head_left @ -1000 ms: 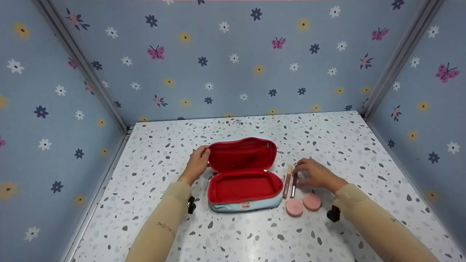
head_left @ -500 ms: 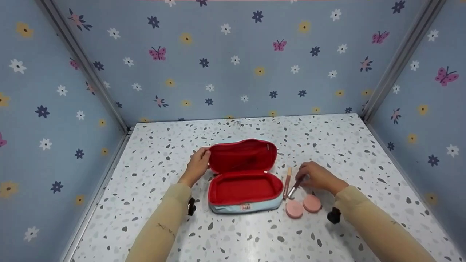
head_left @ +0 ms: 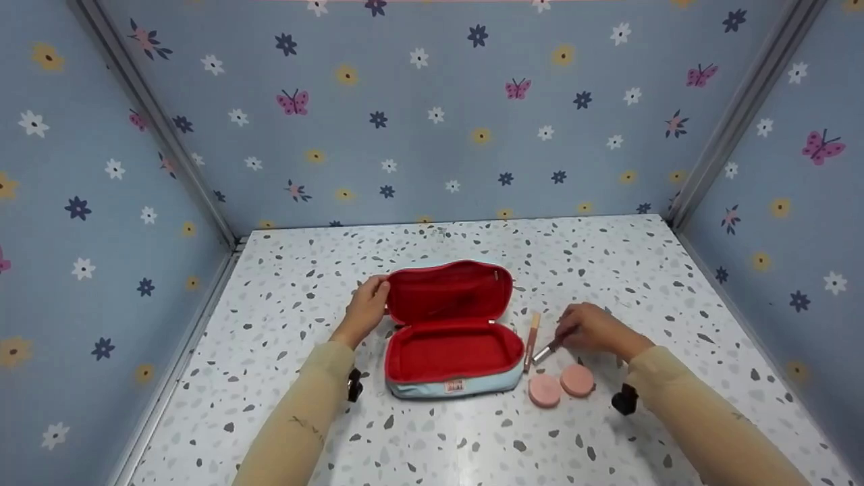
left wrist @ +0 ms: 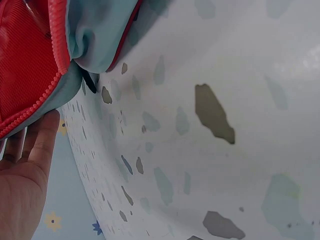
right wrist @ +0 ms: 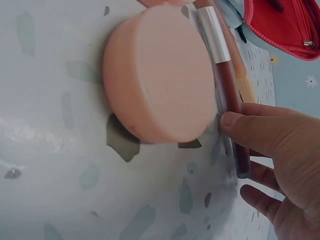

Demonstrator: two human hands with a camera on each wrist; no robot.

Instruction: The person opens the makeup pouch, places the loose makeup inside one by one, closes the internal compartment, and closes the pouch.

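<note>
A light blue pouch with red lining [head_left: 455, 351] lies unzipped, its lid [head_left: 449, 293] raised. My left hand [head_left: 364, 310] holds the lid's left edge; in the left wrist view the fingers [left wrist: 42, 135] lie behind the lid. My right hand [head_left: 597, 331] pinches a dark tube with a silver cap [right wrist: 232, 95] between thumb and fingers, its cap end pointing toward the pouch. A second tube with a peach end [head_left: 532, 341] lies beside the pouch. Two round pink cases [head_left: 545, 391] [head_left: 577, 380] lie in front of the tubes.
The speckled white table [head_left: 432, 445] is bounded by a flowered blue wall [head_left: 432, 135] at the back and similar panels at both sides, with grey metal posts at the corners.
The dark tube has turned from lying nearly parallel to the other tube to a slant, and my right hand has shifted slightly right with it. My left hand stays at the lid.
</note>
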